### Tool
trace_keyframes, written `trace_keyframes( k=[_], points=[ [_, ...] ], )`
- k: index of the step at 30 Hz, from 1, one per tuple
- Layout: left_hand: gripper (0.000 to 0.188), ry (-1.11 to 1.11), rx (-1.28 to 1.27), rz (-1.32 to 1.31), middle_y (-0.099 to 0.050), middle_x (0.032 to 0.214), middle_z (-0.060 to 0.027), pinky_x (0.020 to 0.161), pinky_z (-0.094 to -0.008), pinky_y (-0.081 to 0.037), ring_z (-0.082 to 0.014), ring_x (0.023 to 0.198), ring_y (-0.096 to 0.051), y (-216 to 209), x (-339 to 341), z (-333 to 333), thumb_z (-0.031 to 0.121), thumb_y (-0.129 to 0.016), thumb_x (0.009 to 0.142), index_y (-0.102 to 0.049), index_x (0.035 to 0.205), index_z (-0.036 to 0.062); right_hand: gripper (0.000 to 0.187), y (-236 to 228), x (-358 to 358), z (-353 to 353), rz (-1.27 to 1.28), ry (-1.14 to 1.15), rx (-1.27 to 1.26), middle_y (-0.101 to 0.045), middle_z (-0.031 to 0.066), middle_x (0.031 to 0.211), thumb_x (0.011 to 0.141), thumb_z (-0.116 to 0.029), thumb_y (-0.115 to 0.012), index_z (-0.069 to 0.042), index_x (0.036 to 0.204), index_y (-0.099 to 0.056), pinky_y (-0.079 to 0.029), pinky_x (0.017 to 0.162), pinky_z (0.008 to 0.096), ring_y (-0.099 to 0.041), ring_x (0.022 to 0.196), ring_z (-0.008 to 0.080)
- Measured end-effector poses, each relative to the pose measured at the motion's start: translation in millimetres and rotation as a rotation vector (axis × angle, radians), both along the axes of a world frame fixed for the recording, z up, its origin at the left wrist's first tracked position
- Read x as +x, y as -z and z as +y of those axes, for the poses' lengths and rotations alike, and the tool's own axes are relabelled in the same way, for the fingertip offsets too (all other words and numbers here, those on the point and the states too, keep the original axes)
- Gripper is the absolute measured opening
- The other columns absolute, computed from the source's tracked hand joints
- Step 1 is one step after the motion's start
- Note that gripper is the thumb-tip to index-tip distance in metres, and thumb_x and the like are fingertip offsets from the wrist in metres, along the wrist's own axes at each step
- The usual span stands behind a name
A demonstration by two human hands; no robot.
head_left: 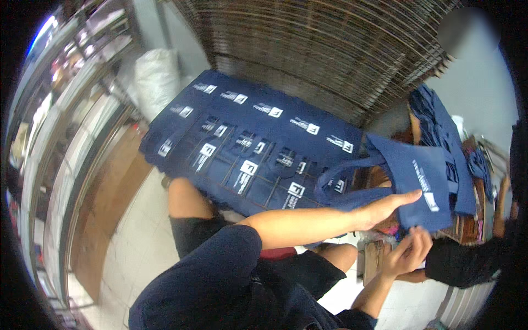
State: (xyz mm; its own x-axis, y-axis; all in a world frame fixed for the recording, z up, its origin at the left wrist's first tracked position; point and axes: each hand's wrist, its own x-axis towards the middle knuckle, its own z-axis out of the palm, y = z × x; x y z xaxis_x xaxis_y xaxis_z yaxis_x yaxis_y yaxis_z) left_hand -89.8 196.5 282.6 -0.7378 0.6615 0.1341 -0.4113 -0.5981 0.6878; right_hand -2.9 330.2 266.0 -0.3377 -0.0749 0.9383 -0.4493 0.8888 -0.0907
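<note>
A navy cloth tote bag (421, 170) with white print hangs tilted at the right, its loop handle (330, 179) trailing left over the pile. My left hand (382, 212) grips it, the thumb flat on the printed face and the other fingers hidden behind the cloth. Just under the bag's lower edge, my right hand (411, 250) is closed with fingers curled, the fingertips at the cloth. Whatever those fingers pinch is too small or hidden to make out. In front of my knees lies a broad spread of navy bags (247, 159) with white prints.
More navy cloth pieces (445, 143) are heaped at the right. Beside them, another person's black-clothed leg (465, 264) shows. A slatted rack (308, 49) stands behind the spread, a white sack (158, 82) at its left. Shelving (60, 165) lines the left side.
</note>
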Motion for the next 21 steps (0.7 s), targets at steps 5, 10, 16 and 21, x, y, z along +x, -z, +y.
trace_keyframes(
  k=[5, 10, 16, 21],
  points=[
    [0.033, -0.518, 0.005, -0.012, -0.061, 0.099, -0.0099, 0.081, -0.0311, -0.050, -0.0166, 0.088, -0.059, 39, 23, -58, 0.014, -0.060, 0.086, -0.048, 0.115, 0.0027, 0.015, 47, 7, -83, -0.001, -0.471, -1.039, -0.046, 0.0109, 0.109, 0.088, -0.014, -0.055, -0.004, 0.098, -0.049, -0.044, 0.083, 0.0356, -0.051, 0.099, 0.0240],
    [0.040, -0.959, -0.116, -0.073, -0.054, 0.107, -0.0107, 0.085, -0.0345, -0.048, -0.0180, 0.098, -0.054, 63, 56, -127, 0.010, -0.062, 0.085, -0.041, 0.118, 0.0010, 0.027, 41, 2, -156, -0.746, -0.912, -1.696, -0.049, 0.0050, 0.110, 0.089, -0.026, -0.055, -0.013, 0.110, -0.045, -0.040, 0.091, 0.0346, -0.051, 0.100, 0.0190],
    [0.051, -0.869, -0.123, 0.212, -0.049, 0.123, -0.0151, 0.096, -0.0400, -0.040, -0.0250, 0.112, -0.050, 150, 102, -231, 0.013, -0.063, 0.083, -0.039, 0.127, 0.0004, 0.051, 30, -41, -229, -0.905, -0.879, -1.290, -0.050, 0.0101, 0.120, 0.078, 0.007, -0.057, -0.004, 0.125, -0.040, -0.035, 0.098, 0.0325, -0.047, 0.110, 0.0197],
    [0.066, -0.464, 0.831, -0.328, -0.051, 0.127, -0.0172, 0.105, -0.0411, -0.032, -0.0311, 0.119, -0.048, 182, 125, -344, 0.049, -0.047, 0.087, -0.041, 0.132, 0.0009, 0.057, 23, -77, -264, -1.319, -0.939, -0.985, -0.048, 0.0136, 0.128, 0.077, 0.009, -0.053, 0.004, 0.132, -0.039, -0.035, 0.098, 0.0300, -0.047, 0.114, 0.0201]
  ],
)
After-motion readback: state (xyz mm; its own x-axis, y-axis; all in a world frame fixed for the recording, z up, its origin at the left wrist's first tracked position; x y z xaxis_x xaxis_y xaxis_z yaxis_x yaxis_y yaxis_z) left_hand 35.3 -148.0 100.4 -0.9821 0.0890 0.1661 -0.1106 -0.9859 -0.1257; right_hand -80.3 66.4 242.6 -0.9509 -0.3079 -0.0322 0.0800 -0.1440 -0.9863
